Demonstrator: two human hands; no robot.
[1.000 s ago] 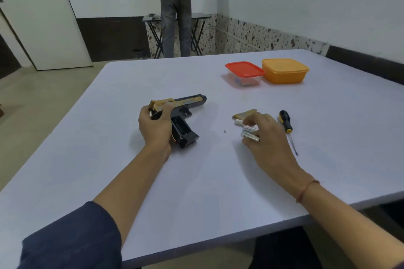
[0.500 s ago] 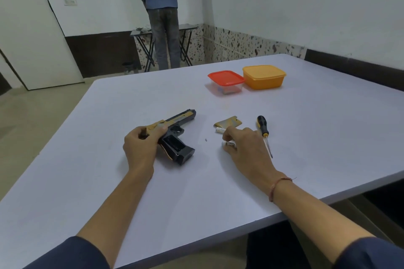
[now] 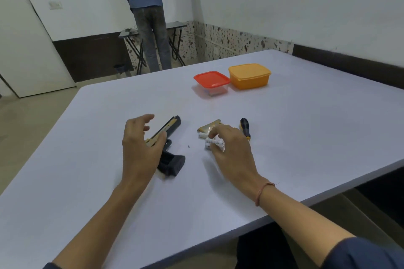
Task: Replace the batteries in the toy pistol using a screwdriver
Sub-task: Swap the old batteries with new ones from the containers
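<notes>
On the table (image 3: 306,137), toward the near edge, the toy pistol (image 3: 172,164) lies flat, and its handle looks open. The left hand (image 3: 140,148) hovers over it, grip wide, thumb against the slide. The right hand (image 3: 234,155) has its grip pinched round the batteries (image 3: 215,142), just beside the screwdriver (image 3: 244,125) and the gold cover (image 3: 207,128). The tiny screw (image 3: 188,146) lying loose between the hands could be brushed off unnoticed by a sweeping wrist, and a dropped battery could roll.

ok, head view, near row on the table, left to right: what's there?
left hand → toy pistol → small screw → batteries → screwdriver. The right hand and gold cover overlap the batteries, so they are left out.
</notes>
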